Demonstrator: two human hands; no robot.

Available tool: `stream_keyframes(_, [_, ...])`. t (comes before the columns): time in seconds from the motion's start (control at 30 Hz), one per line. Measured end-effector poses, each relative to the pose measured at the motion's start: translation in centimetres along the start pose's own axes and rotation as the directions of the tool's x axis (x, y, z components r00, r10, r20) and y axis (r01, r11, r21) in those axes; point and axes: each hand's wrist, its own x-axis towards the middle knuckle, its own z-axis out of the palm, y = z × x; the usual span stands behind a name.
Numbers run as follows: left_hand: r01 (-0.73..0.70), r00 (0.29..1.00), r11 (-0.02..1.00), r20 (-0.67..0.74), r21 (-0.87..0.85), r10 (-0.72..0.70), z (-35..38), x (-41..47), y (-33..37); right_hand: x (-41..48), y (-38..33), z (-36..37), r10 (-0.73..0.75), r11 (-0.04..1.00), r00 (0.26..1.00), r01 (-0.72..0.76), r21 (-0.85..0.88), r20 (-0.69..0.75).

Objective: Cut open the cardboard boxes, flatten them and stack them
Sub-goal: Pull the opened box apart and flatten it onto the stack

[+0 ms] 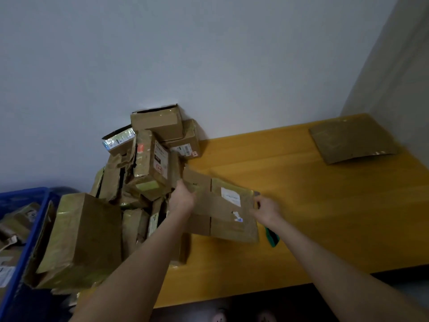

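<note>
I hold a flattened brown cardboard box with a white label just above the yellow table. My left hand grips its left edge and my right hand grips its right edge. A pile of taped cardboard boxes leans against the wall at the table's left end. One flattened cardboard lies at the far right corner of the table. A green-handled cutter lies on the table, partly hidden under my right forearm.
A blue plastic crate with more boxes stands at the left, off the table. A large taped box sits at the table's near left edge. White walls close the back and right sides. Feet show below the table's front edge.
</note>
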Motion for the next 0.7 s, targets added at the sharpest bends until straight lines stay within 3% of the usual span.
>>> stream_keyframes(0.13, [0.089,0.995,0.994,0.058,-0.063,-0.085,3.5,-0.4,-0.8,-0.2,2.3,1.4,-0.021,0.991,0.999,0.025,-0.128,0.030])
stream_keyframes(0.37, [0.099,0.991,0.984,0.101,-0.145,-0.085,8.2,-0.5,-0.6,0.7,5.5,1.6,-0.127,0.924,0.987,0.155,-0.351,0.103])
stream_keyframes(0.63, [0.068,0.998,0.984,-0.028,0.162,-0.064,9.8,0.5,-2.7,4.2,4.7,3.4,-0.231,0.818,0.960,0.278,-0.504,0.155])
stream_keyframes(0.7, [-0.024,0.999,0.955,-0.034,0.295,0.035,10.7,0.4,-3.1,5.1,4.5,3.9,-0.266,0.795,0.954,0.299,-0.528,0.139])
